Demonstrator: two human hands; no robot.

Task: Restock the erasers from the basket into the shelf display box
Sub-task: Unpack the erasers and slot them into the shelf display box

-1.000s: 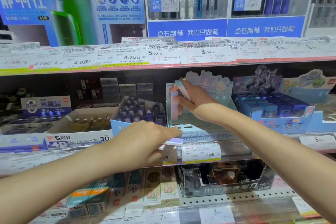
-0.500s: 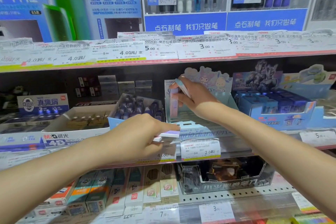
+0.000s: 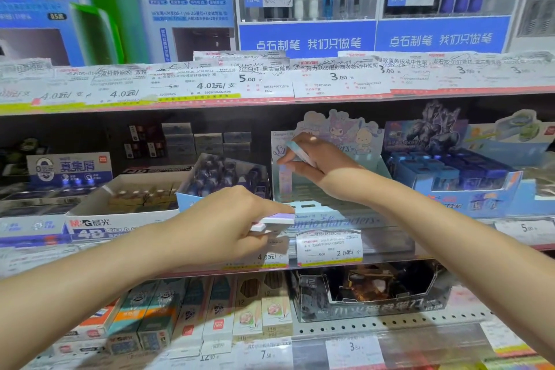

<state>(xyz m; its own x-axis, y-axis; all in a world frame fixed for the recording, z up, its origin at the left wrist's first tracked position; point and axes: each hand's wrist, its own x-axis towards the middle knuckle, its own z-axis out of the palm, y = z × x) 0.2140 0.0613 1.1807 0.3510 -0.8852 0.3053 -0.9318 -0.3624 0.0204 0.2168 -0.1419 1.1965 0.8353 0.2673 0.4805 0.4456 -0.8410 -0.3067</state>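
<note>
The left hand point(image 3: 228, 225) waits at the shelf edge, its fingers pinching a flat stack of pastel erasers point(image 3: 274, 221) just in front of the display box point(image 3: 318, 213). How many it holds cannot be told. Further right, the right hand point(image 3: 318, 162) reaches into the box, fingers curled round 1 blue-and-white eraser point(image 3: 300, 153) and touching a pink eraser point(image 3: 284, 180) standing upright at the box's left wall. The slotted floor looks mostly bare, so restocking seems barely begun. The basket is out of view, so the remaining stock cannot be judged.
</note>
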